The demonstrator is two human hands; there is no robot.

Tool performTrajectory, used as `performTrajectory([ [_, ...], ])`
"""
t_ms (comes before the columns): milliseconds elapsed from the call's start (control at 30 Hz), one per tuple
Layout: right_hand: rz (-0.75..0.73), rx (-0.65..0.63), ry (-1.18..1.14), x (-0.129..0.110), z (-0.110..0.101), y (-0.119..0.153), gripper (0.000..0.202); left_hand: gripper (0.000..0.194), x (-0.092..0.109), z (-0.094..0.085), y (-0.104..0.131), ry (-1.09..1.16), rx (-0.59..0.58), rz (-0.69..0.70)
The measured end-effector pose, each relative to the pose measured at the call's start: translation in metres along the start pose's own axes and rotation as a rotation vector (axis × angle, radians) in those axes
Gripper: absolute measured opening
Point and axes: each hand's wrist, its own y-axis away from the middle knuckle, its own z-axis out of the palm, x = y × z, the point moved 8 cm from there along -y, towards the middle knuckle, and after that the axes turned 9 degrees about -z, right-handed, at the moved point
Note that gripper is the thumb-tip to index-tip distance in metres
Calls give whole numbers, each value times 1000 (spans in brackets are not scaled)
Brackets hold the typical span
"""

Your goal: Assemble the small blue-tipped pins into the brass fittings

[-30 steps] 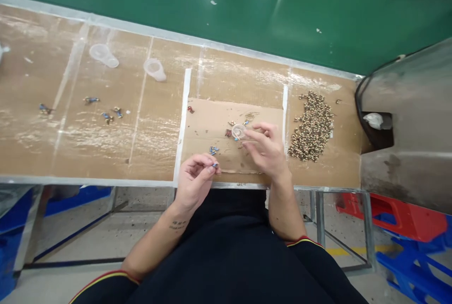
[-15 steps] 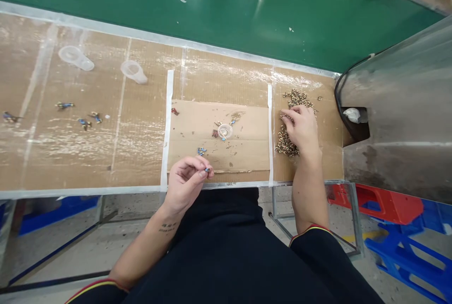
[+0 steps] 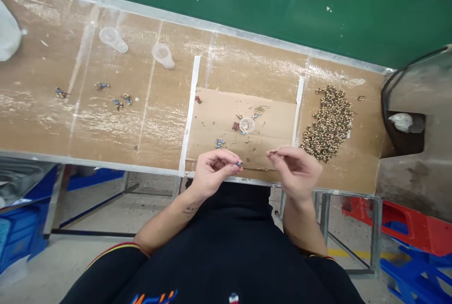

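Near the front edge of the table, my left hand (image 3: 216,172) pinches a small blue piece (image 3: 239,164) between thumb and fingertips. My right hand (image 3: 298,170) is closed in a pinch, level with it and a short way to the right, on a tiny brassy-brown part (image 3: 271,153) whose kind I cannot make out. Beyond both hands lies a cardboard sheet (image 3: 212,116) bearing a small clear cup (image 3: 247,125), a cluster of blue pieces (image 3: 219,143) and dark red pieces (image 3: 235,126). A heap of small brassy parts (image 3: 328,123) spreads to the right of my right hand.
Two translucent plastic cups (image 3: 163,55) lie farther left, with several blue-and-brass pieces (image 3: 117,103) in front of them. White tape strips (image 3: 191,116) flank the cardboard. A metal housing (image 3: 416,172) with a black cable bounds the right end; a green surface (image 3: 247,3) runs behind.
My right hand has left the brassy heap and come left toward my left hand, with a tiny part in its fingertips. My left hand still pinches the blue piece. The camera view has shifted.
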Motion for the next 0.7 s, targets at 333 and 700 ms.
performTrajectory([
  [333,230,49,-293,-13,45,18,4,4,30,7,16,-345,14,332],
  [700,247,-22,-270,-15,53,20,6,14,47,10,29,-560,74,569],
])
